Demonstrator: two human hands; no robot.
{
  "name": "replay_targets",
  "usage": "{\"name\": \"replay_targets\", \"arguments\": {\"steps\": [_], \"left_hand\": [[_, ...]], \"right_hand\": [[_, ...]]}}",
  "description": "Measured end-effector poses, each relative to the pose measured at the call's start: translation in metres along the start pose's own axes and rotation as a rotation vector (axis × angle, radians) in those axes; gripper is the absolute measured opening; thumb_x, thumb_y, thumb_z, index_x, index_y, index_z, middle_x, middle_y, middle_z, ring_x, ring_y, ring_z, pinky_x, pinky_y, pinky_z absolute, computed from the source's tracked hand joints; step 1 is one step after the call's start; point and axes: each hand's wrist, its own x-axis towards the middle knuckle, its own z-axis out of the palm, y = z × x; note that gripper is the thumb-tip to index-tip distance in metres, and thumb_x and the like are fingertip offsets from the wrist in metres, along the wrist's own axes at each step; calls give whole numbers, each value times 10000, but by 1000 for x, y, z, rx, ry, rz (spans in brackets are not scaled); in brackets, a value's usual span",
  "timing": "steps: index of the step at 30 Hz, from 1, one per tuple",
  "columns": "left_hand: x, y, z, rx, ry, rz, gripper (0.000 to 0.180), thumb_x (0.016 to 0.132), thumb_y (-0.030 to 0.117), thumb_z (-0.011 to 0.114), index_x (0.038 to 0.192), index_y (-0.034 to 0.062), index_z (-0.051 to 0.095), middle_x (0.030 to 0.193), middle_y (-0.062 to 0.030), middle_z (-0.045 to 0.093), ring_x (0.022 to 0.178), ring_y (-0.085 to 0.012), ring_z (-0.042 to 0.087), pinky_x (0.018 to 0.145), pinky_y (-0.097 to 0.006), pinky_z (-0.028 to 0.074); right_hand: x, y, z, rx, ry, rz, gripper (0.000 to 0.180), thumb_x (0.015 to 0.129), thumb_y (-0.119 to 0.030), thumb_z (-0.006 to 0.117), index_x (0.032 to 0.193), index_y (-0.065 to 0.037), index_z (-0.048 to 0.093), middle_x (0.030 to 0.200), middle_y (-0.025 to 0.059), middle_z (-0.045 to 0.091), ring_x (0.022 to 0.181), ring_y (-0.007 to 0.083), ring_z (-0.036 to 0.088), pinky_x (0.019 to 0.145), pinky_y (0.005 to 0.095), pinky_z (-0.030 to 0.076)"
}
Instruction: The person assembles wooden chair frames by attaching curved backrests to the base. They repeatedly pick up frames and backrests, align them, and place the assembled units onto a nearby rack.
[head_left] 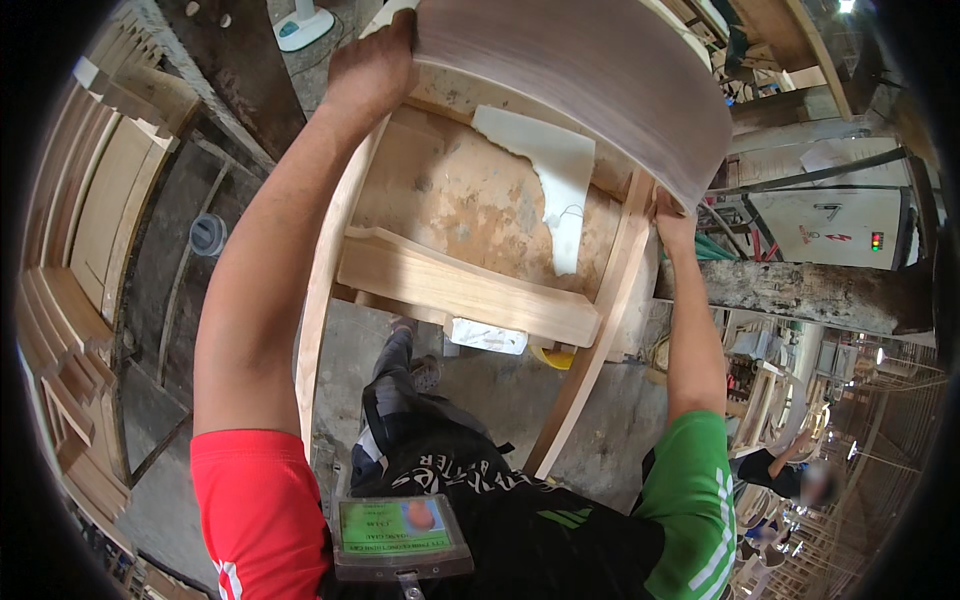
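Observation:
A wooden chair frame stands before me, its pale legs running toward me and a shaped rail joining them. Across its far end curves a broad, smooth brown backrest panel. My left hand is closed around the panel's left end, its fingertips partly hidden. At the lower right end, my right hand grips the panel's edge beside the right leg. Beneath the frame lies a stained worktop with a torn white sheet on it.
Stacked wooden parts line the left side. A round grey container sits near my left forearm. To the right are a pale electrical box and a rough beam. Another person is farther off at the right.

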Motion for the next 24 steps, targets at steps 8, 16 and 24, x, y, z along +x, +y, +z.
{"name": "replay_targets", "arguments": {"steps": [8, 16, 24], "left_hand": [[2, 5, -1, 9, 64, 53, 310, 908, 164, 575, 1184, 74, 466, 887, -217, 737, 825, -436, 733, 694, -565, 576], [-1, 5, -5, -23, 44, 27, 344, 926, 145, 534, 1256, 73, 470, 924, -214, 731, 844, -434, 727, 710, -567, 570], [-3, 10, -1, -18, -38, -19, 493, 943, 176, 514, 1421, 89, 427, 1086, -226, 717, 955, -456, 715, 803, -585, 569]], "right_hand": [[14, -72, -144, -383, 339, -309, 464, 1064, -263, 513, 1405, 50, 547, 1426, 237, 583, 1325, 370, 559, 1120, 443, 430], [21, -138, -10, -425, 793, -273, 761, 1060, -585, 409, 1544, 3, 403, 1548, 321, 395, 1425, 479, 410, 1157, 534, 341], [-18, -143, -15, -236, 438, -209, 707, 1057, -479, 453, 1574, -6, 355, 1556, 335, 368, 1436, 499, 375, 1177, 535, 318]]}}
